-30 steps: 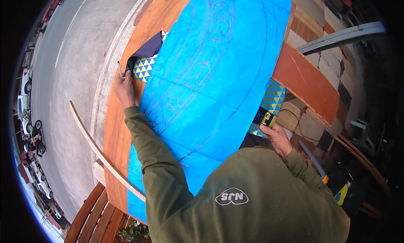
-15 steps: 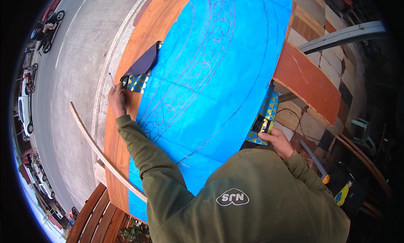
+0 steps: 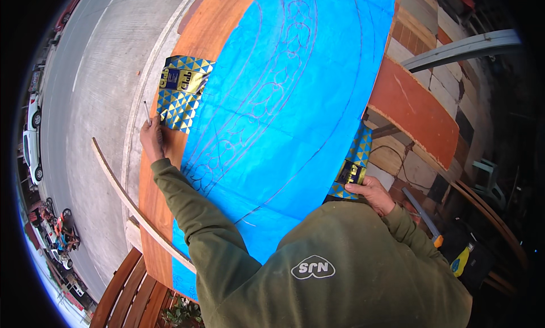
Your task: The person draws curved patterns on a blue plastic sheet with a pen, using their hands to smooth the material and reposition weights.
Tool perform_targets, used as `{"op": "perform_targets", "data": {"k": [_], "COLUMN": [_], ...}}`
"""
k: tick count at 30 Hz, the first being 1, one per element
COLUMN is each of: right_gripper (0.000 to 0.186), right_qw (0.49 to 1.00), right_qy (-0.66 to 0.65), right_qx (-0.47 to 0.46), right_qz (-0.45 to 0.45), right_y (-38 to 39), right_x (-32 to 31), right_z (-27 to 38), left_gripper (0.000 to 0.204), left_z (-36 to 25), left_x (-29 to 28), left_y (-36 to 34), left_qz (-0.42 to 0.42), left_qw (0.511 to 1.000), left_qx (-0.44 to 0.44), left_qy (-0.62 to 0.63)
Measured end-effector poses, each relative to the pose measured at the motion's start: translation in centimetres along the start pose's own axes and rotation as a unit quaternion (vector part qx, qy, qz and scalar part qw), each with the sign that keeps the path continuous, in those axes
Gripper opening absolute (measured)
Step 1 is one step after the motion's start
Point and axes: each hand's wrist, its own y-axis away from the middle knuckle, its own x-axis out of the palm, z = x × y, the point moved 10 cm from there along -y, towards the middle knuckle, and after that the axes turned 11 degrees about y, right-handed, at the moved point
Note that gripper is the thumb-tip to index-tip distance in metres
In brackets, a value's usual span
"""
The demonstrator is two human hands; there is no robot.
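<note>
A blue sheet (image 3: 306,118) with drawn curves and a scrolling pattern covers most of a long wooden board (image 3: 201,35). My left hand (image 3: 152,141), closed, holds a slim pale pen (image 3: 146,111) upright at the board's left edge. Its fingers meet the lower corner of a blue-and-gold triangle-patterned carbon sheet (image 3: 180,95), which lies flat, its right side tucked under the blue sheet's edge. At the right, my right hand (image 3: 376,195) pinches a matching carbon sheet (image 3: 359,147) beside the blue sheet, thumb on top. The fingers beneath are hidden.
A curved wooden strip (image 3: 128,197) crosses the board's lower left. Beneath stands a slatted wooden bench (image 3: 119,291). A reddish-brown plank (image 3: 417,112) juts out at right, near a handsaw (image 3: 428,220). A road with vehicles runs along the left.
The left carbon sheet's folded-over dark flap has been turned back, so its patterned face now lies flat. My left hand shifted slightly left. My right hand still holds its sheet, moved slightly left.
</note>
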Motion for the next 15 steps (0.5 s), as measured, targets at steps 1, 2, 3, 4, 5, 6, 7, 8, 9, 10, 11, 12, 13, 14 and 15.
{"op": "perform_targets", "data": {"k": [1,2,3,4,5,6,7,8,9,10,11,12,13,14,15], "right_gripper": [0.036,0.039,0.039,0.042,0.046,0.046,0.050,0.054,0.060,0.061,0.063,0.063,0.062,0.061,0.061], "right_qw": [1.000,0.999,0.999,0.999,0.998,0.998,0.998,0.997,0.996,0.994,0.991,0.990,0.989,0.988,0.987], "right_qy": [-0.012,-0.024,-0.026,-0.041,-0.058,-0.064,-0.043,-0.023,-0.019,-0.036,-0.050,-0.054,-0.061,-0.069,-0.073], "right_qx": [-0.006,-0.013,-0.012,-0.010,-0.008,-0.007,-0.036,-0.063,-0.075,-0.091,-0.109,-0.107,-0.112,-0.118,-0.118], "right_qz": [0.012,0.025,0.026,0.022,0.019,0.006,-0.009,-0.024,-0.038,-0.045,-0.050,-0.068,-0.072,-0.069,-0.076], "right_y": [-0.1,-0.2,-0.2,-0.1,-0.1,-0.1,-0.2,-0.3,-0.4,-0.7,-1.0,-1.1,-1.3,-1.5,-1.5], "right_x": [0.3,0.7,0.9,0.6,0.3,-0.3,-0.8,-1.2,-1.6,-1.7,-2.0,-2.9,-3.5,-3.8,-4.1], "right_z": [0.0,0.1,0.2,0.4,0.5,0.4,0.8,1.4,1.8,2.2,2.8,2.6,2.7,2.9,3.1], "left_gripper": [0.020,0.028,0.037,0.037,0.039,0.040,0.042,0.043,0.044,0.045,0.046,0.046,0.046,0.045,0.045], "left_z": [-0.1,-0.7,-1.3,-1.7,-2.5,-2.8,-2.4,-2.3,-1.9,-2.5,-3.1,-3.1,-5.3,-8.0,-9.0], "left_x": [-0.3,-1.0,-1.4,0.2,1.2,2.4,1.5,0.3,0.1,-1.2,-2.1,-0.6,0.5,1.8,3.2], "left_y": [0.1,0.1,0.2,0.3,0.6,1.0,1.1,1.3,1.8,2.3,2.8,3.6,4.8,6.4,7.5], "left_qz": [0.000,-0.014,-0.027,-0.018,-0.024,-0.026,-0.025,-0.042,-0.053,-0.073,-0.096,-0.079,-0.121,-0.166,-0.159], "left_qw": [1.000,0.999,0.995,0.996,0.994,0.993,0.995,0.996,0.997,0.995,0.992,0.994,0.974,0.938,0.939], "left_qx": [0.000,0.011,0.022,0.018,0.023,0.028,0.001,-0.016,-0.038,-0.012,0.016,0.010,0.083,0.158,0.159], "left_qy": [-0.001,-0.046,-0.090,-0.088,-0.101,-0.112,-0.100,-0.075,-0.047,-0.067,-0.084,-0.079,-0.171,-0.261,-0.260]}}
